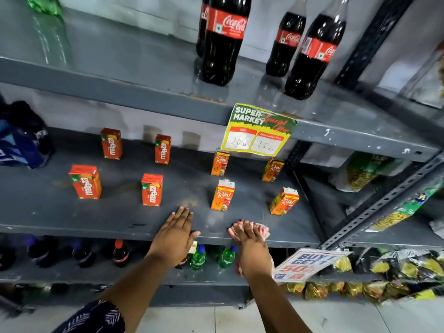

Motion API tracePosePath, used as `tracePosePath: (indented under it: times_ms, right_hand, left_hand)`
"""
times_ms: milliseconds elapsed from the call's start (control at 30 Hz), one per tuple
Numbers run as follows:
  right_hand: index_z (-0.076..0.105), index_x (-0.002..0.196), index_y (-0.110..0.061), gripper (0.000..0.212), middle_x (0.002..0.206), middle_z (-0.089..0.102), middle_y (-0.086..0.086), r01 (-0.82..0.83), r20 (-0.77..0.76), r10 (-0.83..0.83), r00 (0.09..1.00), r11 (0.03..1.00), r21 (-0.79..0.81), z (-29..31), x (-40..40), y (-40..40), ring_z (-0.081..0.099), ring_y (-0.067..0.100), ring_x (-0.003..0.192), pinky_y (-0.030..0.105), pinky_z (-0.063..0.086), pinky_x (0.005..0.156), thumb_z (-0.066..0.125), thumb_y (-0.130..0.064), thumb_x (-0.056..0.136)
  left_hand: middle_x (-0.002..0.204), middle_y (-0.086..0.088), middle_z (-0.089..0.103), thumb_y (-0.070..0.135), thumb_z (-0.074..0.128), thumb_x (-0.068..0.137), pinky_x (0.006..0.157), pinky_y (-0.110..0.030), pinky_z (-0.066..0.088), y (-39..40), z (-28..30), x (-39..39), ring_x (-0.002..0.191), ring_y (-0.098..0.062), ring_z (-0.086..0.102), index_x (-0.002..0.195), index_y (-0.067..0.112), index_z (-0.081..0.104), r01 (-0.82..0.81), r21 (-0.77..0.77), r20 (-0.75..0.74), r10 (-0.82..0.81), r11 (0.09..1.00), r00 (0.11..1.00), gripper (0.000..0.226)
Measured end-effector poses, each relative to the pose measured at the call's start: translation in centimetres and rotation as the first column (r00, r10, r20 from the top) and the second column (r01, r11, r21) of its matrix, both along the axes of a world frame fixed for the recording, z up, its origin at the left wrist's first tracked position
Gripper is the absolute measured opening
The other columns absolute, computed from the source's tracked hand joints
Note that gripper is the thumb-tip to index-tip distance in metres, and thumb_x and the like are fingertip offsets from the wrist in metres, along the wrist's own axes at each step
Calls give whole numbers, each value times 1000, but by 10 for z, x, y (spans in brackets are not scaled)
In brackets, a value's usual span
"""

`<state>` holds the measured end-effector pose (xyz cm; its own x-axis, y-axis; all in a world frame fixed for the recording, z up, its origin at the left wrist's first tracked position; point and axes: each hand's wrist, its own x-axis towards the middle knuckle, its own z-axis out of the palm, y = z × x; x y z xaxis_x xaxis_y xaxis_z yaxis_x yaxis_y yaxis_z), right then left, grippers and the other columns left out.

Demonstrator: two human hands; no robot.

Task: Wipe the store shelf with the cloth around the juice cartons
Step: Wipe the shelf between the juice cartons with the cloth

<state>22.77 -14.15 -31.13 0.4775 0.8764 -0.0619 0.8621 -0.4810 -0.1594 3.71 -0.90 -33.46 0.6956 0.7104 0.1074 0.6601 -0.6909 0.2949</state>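
A grey metal shelf (120, 212) holds several small juice cartons standing upright in two rows. Red Maaza cartons (151, 189) stand on the left, orange Real cartons (222, 195) on the right. My right hand (252, 246) presses a red-and-white cloth (260, 229) flat on the shelf's front edge, just in front of the Real cartons; part of the cloth hangs below the edge. My left hand (176, 234) lies flat on the shelf, fingers spread, in front of the gap between a Maaza carton and a Real carton. It holds nothing.
Cola bottles (222, 39) stand on the shelf above, where a price sign (258, 129) hangs from the edge. A dark blue bag (22, 138) sits at the far left. Small bottles (198, 257) fill the shelf below. Snack packets (384, 265) fill the rack to the right.
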Motion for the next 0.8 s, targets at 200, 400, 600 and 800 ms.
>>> tracePosePath:
  times_ms: [200,400,600,800]
  right_hand:
    - [50,136,-33,65,149,45,-1,2,-169,-11,986,999,-51,16,-23,-30,43,14,136,14,33,106,63,-3,80]
    - [67,118,-28,36,117,71,-6,70,-248,-61,967,997,28,15,-63,-55,64,6,109,-11,32,69,55,-9,90]
    - [57,126,-30,56,118,68,5,184,-172,-148,974,959,218,50,-62,-33,67,24,100,26,50,80,49,1,81]
    - [49,131,-17,50,136,53,13,214,-77,-201,976,948,236,66,-16,10,60,37,110,41,50,90,49,1,85]
  left_hand:
    - [159,-10,17,48,23,99,119,-32,1,-6,14,-26,147,-21,8,149,7,18,17,-43,-72,-20,999,997,65]
    - [159,-10,17,43,23,99,119,-33,3,-5,22,-57,147,-21,8,149,6,17,4,-19,-88,-6,1000,996,62]
    - [158,-9,22,48,23,99,119,-32,5,1,25,-73,147,-20,11,148,8,22,-58,-31,-6,58,998,998,63]
    - [159,-6,18,52,20,98,119,-30,1,7,13,-73,147,-18,8,150,11,18,-34,-51,16,35,998,999,66]
